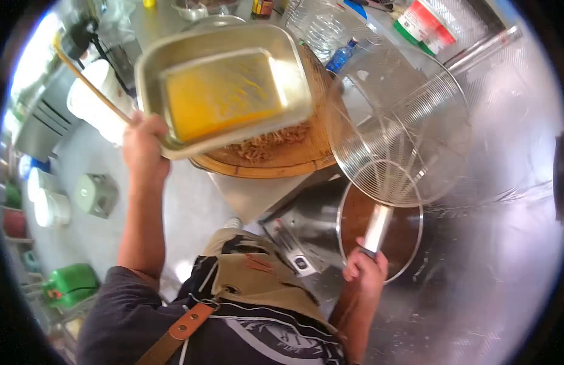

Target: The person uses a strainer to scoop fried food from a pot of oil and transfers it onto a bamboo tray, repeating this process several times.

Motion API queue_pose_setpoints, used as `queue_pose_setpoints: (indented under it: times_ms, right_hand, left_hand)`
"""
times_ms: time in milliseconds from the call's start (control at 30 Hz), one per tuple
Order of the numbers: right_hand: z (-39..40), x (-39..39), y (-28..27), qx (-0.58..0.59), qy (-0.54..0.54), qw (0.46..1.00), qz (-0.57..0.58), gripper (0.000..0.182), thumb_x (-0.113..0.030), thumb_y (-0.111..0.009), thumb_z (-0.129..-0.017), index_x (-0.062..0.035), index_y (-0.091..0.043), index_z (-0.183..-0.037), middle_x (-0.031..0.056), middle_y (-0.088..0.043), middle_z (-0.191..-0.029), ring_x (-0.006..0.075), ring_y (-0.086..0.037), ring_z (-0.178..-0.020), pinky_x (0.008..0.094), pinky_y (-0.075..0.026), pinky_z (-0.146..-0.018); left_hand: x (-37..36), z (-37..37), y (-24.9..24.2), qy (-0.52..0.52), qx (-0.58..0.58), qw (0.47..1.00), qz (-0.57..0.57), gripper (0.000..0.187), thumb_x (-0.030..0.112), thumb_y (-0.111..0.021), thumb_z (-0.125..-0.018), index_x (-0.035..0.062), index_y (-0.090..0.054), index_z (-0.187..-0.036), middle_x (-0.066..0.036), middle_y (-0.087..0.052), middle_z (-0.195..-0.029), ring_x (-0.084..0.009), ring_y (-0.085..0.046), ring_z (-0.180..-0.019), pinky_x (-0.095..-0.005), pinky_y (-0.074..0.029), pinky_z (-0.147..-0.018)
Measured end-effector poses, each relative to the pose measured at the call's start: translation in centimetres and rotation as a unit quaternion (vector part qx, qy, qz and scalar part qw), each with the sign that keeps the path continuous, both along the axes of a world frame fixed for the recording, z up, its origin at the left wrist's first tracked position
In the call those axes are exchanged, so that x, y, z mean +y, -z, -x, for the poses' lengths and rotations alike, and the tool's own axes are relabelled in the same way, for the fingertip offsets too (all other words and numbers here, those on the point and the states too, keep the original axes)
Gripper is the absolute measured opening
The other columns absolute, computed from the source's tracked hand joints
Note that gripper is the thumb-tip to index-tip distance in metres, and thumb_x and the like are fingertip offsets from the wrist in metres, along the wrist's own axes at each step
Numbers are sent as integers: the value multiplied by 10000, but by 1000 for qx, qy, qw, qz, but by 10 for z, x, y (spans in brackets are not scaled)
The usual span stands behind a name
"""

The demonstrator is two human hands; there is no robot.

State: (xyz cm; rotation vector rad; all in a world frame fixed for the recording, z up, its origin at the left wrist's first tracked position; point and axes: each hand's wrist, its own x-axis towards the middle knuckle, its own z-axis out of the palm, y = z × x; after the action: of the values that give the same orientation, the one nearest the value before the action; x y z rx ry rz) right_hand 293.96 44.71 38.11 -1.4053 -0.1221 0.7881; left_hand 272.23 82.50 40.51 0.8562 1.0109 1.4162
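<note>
My left hand (144, 139) is closed on the near left corner of a rectangular metal tray (149, 73), which is tilted and has a thin yellow oily liquid on its bottom. A long thin wooden stick (90, 83) also sticks out from this hand to the upper left. My right hand (365, 269) grips the handle of a large wire strainer (355, 146). The strainer's wide mesh bowl extends away to the right of the metal tray. Under its handle is a round metal pot (421, 234) with reddish-brown contents.
Beneath the metal tray lies a round woven bamboo tray (321, 155) with brown shreds (257, 149). Plastic bottles (321, 36) and a red, white and green container (423, 27) stand at the back. White buckets (96, 94), a stool (94, 194) and a green canister (72, 285) are at left.
</note>
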Motion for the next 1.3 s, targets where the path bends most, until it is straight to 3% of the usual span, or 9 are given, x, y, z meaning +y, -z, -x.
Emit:
queue_pose_setpoints:
  times_ms: [167,333,433,567,667,767,967,1067,1300]
  right_hand:
    - [-1,-95,17,36,126,990,-56,349,-36,-578,-839,40,-523,-1175,70,-491,-622,136,-445,-440,302,-370,-385]
    - [-7,-161,36,41,231,966,109,298,-44,-570,-826,29,-519,-1110,54,-493,-615,137,-455,-440,302,-386,-390]
    - [-20,-187,55,22,237,957,165,246,-47,-551,-821,22,-528,-1057,41,-494,-595,127,-469,-440,286,-394,-395]
    - [-8,-208,82,-40,237,947,214,141,-51,-543,-820,-5,-532,-952,15,-494,-577,94,-465,-432,253,-396,-397]
    - [-12,-219,97,-71,246,940,227,47,-66,-545,-815,-32,-514,-806,-7,-490,-573,72,-452,-439,240,-380,-406]
    - [-18,-228,94,-2,240,947,215,170,-79,-566,-785,2,-566,-934,-9,-475,-671,82,-430,-621,259,-384,-571]
    - [-29,-230,97,26,268,939,214,75,-58,-558,-811,-15,-542,-870,-22,-473,-607,63,-433,-510,231,-364,-473]
    - [-36,-232,96,40,275,940,199,33,-44,-550,-822,-25,-526,-832,-19,-473,-576,60,-435,-449,222,-359,-417]
    - [-42,-238,77,78,297,934,181,36,-26,-552,-814,-24,-518,-824,-6,-481,-577,68,-445,-447,226,-370,-414]
  left_hand:
    - [-66,-70,-17,157,4,986,51,112,-61,-568,-701,30,-546,-761,-28,-557,-719,-127,-531,-633,-249,-430,-579]
    - [-127,-198,15,330,154,931,36,69,12,-623,-752,-11,-633,-816,-41,-619,-734,-119,-558,-616,-256,-443,-564]
    - [-166,-279,54,456,274,843,-81,140,84,-608,-767,-49,-653,-779,-48,-607,-671,-108,-533,-606,-294,-441,-557]
    - [-211,-356,102,482,488,693,-223,255,173,-610,-729,-47,-669,-843,-243,-646,-754,-354,-650,-727,-412,-492,-694]
    - [-244,-399,164,521,516,644,-218,197,136,-601,-760,-52,-644,-799,-172,-619,-676,-304,-617,-636,-409,-471,-620]
    - [-276,-416,207,510,537,648,-179,199,116,-594,-760,-60,-631,-845,-177,-632,-740,-302,-624,-679,-418,-474,-643]
    - [-283,-432,264,530,587,606,-86,320,169,-595,-753,-38,-674,-985,-257,-665,-965,-404,-633,-957,-434,-494,-812]
    - [-287,-437,286,542,552,631,-60,188,103,-609,-773,-43,-623,-892,-165,-629,-813,-249,-613,-766,-380,-460,-688]
    - [-304,-441,274,506,487,706,87,244,53,-552,-771,-42,-652,-972,-129,-660,-921,-211,-612,-841,-339,-468,-747]
